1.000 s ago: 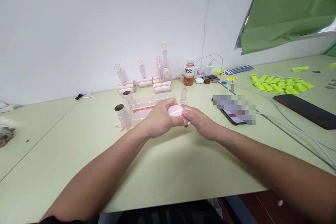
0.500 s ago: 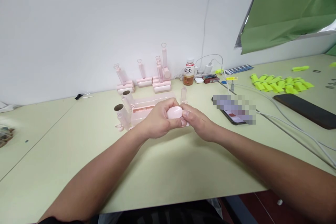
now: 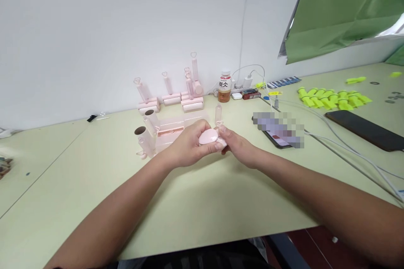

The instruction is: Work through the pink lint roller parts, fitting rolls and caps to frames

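Two bare hands meet over the middle of the pale green table [image 3: 202, 210] in the head view, both closed on one small pink oval piece [image 3: 208, 136]. The left hand [image 3: 189, 147] wraps it from the near side, thumb along its lower edge, fingers curled over the far side. The right hand [image 3: 238, 149] pinches its right end between thumb and fingertips. The piece is held just above the tabletop, in front of a clear pink tray [image 3: 176, 128].

Against the picture of half a second ago, the grip is the same on both sides, but the hands and the piece sit slightly further left and a touch higher in the frame, and the whole scene has slid left with them, so the camera has turned a little. The piece has tilted somewhat, its right end lower under the right thumb.

Behind the hands, two cardboard-cored rollers [image 3: 145, 131] lie beside the tray, and a small clear tube [image 3: 217, 114] stands upright just beyond the right fingers. Along the wall stand pink handles with heart tops [image 3: 170, 92] and a capped bottle [image 3: 224, 87]. To the right lie a phone [image 3: 366, 128], white cables [image 3: 347, 151] and a cluster of yellow-green parts [image 3: 331, 98].
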Action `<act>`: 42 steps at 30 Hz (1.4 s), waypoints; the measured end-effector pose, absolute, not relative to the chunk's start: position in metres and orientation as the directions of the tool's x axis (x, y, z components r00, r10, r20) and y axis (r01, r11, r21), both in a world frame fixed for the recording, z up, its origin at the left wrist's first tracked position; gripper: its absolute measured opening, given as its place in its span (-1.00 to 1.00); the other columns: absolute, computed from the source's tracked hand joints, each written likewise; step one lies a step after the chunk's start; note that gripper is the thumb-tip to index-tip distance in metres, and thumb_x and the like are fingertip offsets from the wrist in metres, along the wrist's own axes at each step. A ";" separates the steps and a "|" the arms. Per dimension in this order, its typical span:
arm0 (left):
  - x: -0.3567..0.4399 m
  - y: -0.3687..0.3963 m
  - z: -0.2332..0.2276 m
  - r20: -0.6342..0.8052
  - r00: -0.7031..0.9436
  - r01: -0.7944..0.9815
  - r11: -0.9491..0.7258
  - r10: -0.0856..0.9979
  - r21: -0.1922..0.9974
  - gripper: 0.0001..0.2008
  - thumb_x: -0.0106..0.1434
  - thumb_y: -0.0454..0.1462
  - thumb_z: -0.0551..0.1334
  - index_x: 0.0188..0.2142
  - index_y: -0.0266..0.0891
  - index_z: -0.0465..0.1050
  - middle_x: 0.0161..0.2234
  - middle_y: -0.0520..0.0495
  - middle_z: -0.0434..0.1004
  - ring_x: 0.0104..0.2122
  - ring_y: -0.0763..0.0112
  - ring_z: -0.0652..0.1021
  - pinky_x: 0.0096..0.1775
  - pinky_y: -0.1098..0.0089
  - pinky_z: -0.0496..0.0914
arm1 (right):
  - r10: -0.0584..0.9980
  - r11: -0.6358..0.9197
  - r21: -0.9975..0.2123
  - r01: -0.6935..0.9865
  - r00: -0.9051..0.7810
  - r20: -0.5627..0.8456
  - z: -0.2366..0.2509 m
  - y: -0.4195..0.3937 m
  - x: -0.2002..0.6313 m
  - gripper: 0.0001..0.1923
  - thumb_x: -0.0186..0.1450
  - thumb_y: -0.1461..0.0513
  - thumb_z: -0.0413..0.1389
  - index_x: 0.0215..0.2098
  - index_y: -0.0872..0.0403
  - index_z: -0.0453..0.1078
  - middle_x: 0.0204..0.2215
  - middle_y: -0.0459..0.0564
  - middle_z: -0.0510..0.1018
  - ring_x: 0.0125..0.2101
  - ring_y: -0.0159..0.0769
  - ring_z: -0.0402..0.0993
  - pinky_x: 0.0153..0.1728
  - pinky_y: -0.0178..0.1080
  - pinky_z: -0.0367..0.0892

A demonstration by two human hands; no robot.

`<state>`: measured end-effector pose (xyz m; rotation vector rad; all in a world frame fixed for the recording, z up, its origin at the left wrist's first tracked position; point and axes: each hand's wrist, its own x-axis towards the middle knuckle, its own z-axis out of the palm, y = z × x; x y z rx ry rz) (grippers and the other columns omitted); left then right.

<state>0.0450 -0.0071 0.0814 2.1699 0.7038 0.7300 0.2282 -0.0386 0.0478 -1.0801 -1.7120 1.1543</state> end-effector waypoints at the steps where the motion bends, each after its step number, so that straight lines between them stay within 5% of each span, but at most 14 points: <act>1: 0.045 -0.005 0.081 0.269 0.686 0.286 -0.590 0.676 0.755 -0.56 0.11 0.05 0.35 -0.31 -0.19 0.23 -0.35 0.03 0.37 -0.37 0.40 0.37 -0.37 0.42 0.23 | 0.938 0.210 -0.953 0.220 -0.319 0.133 0.048 -0.039 0.228 -0.30 0.31 -0.33 -0.32 -0.42 0.04 0.23 -0.50 -0.08 0.29 -0.48 -0.30 0.18 -0.45 -0.24 0.19; 8: 0.043 0.005 0.079 0.276 0.578 0.294 -0.512 0.768 0.807 -0.43 -0.07 0.01 0.47 -0.35 -0.17 0.14 -0.42 0.11 0.24 -0.42 0.46 0.30 -0.43 0.47 0.18 | 0.935 0.206 -0.953 0.222 -0.331 0.125 0.047 -0.042 0.230 -0.27 0.31 -0.33 -0.34 -0.38 0.05 0.29 -0.49 -0.06 0.36 -0.51 -0.33 0.16 -0.50 -0.26 0.17; 18: 0.043 0.001 0.083 0.267 0.691 0.247 -0.567 0.672 0.786 -0.67 0.18 -0.04 0.32 -0.17 -0.19 0.44 -0.22 -0.01 0.50 -0.22 0.33 0.47 -0.18 0.40 0.32 | 0.928 0.109 -0.967 0.230 -0.372 0.016 0.046 -0.046 0.222 -0.31 0.33 -0.30 -0.28 -0.41 0.07 0.27 -0.57 -0.10 0.30 -0.58 -0.37 0.09 -0.58 -0.29 0.09; 42: 0.042 0.003 0.081 0.241 0.671 0.304 -0.557 0.701 0.773 -0.67 0.21 -0.01 0.27 -0.25 -0.23 0.48 -0.29 0.00 0.49 -0.28 0.35 0.45 -0.27 0.43 0.30 | 0.923 0.057 -0.970 0.238 -0.383 -0.040 0.043 -0.047 0.221 -0.30 0.29 -0.34 -0.26 -0.52 0.05 0.22 -0.63 -0.10 0.26 -0.65 -0.38 0.12 -0.67 -0.30 0.08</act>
